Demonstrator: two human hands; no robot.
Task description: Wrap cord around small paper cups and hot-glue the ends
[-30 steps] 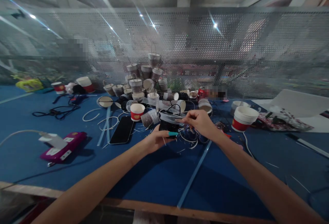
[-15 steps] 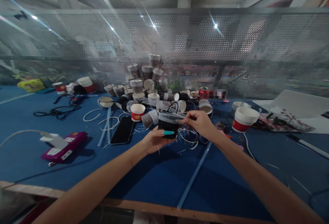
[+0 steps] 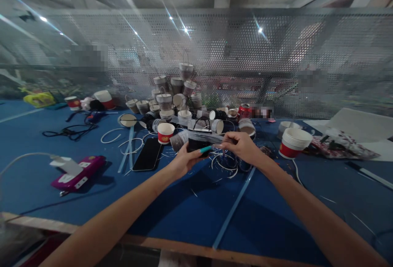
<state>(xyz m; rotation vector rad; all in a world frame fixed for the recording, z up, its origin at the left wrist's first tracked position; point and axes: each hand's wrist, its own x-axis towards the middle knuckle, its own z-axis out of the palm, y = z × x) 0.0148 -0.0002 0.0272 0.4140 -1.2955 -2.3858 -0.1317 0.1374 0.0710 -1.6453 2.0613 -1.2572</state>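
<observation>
Cup (image 3: pixel 195 145), black, tapered, with thin black loop handle (image 3: pixel 203 118), held roughly upright above the blue desk (image 3: pixel 172 214). Left hand (image 3: pixel 186 161): grip closed around the cup's lower body, thumb across the front. Right hand (image 3: pixel 242 146): grip pinched on a pale, translucent, plastic-looking strip (image 3: pixel 213 137) stretched across the cup's upper part. Handling, as judged: cup light, thin-walled, easily dented, best held gently and low; strip limp, perhaps slippery, best pinched near its end. Left of the cup: red-and-white paper cup (image 3: pixel 166 133); flat black phone (image 3: pixel 147 155). Behind it: heaped grey-and-white cups (image 3: pixel 164 102). Right of it: nested red-and-white paper cups (image 3: pixel 295 142).
</observation>
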